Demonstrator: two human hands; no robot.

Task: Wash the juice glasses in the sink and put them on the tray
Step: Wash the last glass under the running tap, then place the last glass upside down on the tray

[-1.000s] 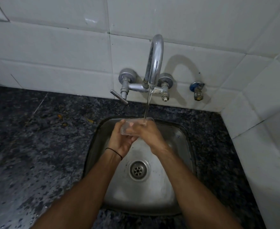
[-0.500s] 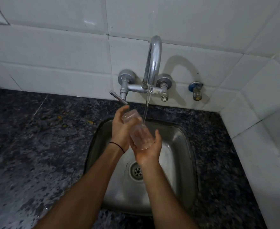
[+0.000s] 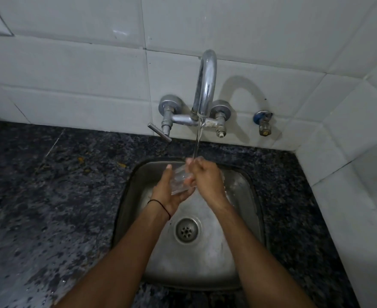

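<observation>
Presently: clear tumbler-shaped juice glass (image 3: 179,181), tilted, above the square steel sink (image 3: 245,218); left hand (image 3: 168,193) cups it from below, fingers wrapped; right hand (image 3: 205,176) curls round its upper end (under the tap's water stream (image 3: 198,141)).

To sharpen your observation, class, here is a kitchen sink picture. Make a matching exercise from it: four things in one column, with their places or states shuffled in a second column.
Things
1. clear juice glass
2. curved chrome tap
3. round metal drain
4. blue-capped wall valve

Places or states
A. on the white tiles, right of the tap
B. in the floor of the steel sink
C. running water
D. held by the left hand and right hand

Pairs: 1-D, 2-C, 3-B, 4-A
</observation>
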